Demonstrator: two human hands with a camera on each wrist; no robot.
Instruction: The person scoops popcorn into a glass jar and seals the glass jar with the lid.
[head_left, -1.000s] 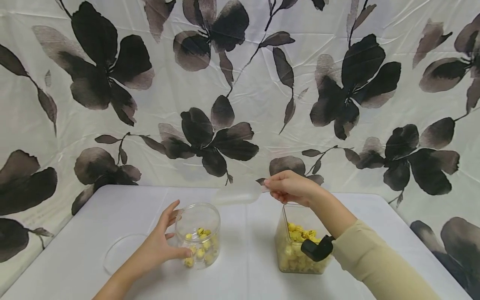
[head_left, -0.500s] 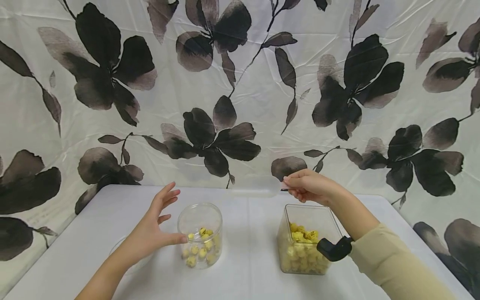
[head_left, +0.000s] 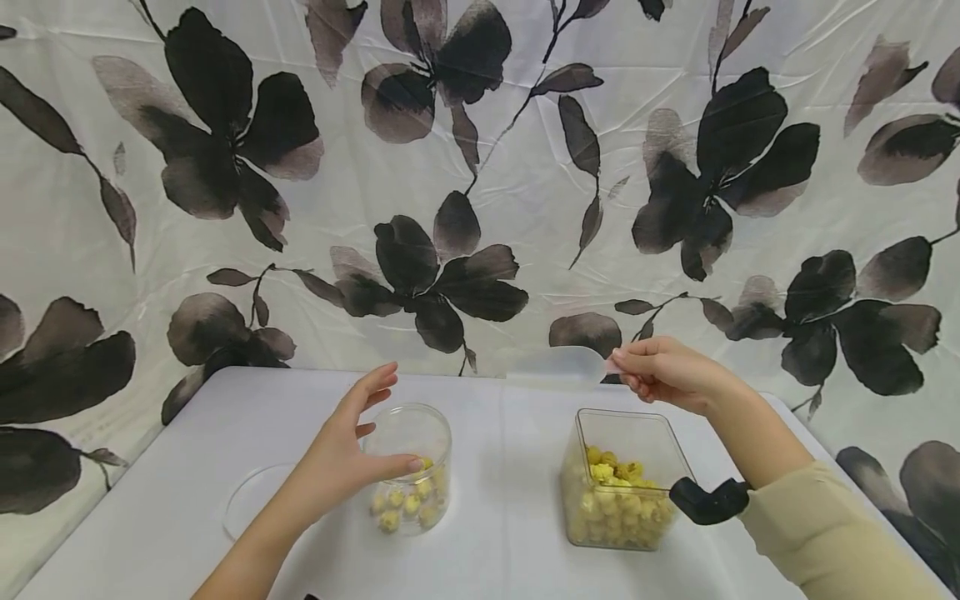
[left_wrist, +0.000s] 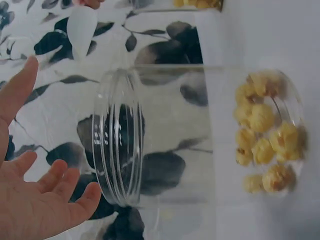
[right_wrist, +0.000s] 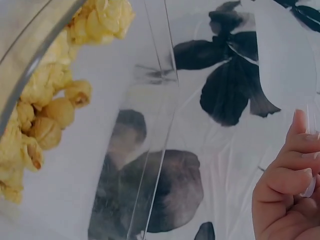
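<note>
A clear round jar [head_left: 397, 421] stands upright with several yellow popcorn pieces [left_wrist: 260, 117] at its bottom. Beside its rim is my left hand [head_left: 337, 462], fingers spread and thumb extended in front of the jar; the left wrist view shows a gap between hand and rim. My right hand [head_left: 667, 375] pinches the handle of a translucent white scoop [head_left: 558, 367], raised above the table and held roughly level. No popcorn shows on the scoop. Below and in front of that hand sits a clear square container [head_left: 626, 429], open at the top and partly filled with popcorn [head_left: 618, 504].
A clear round lid [head_left: 227, 521] lies flat on the white table [head_left: 502, 533], left of the jar and partly behind my left forearm. A floral cloth [head_left: 480, 167] hangs behind the table. A black strap piece [head_left: 708, 502] sits at my right wrist.
My right hand has moved right with the scoop, away from the jar. My left hand drew back left from the jar, then came in again toward its rim.
</note>
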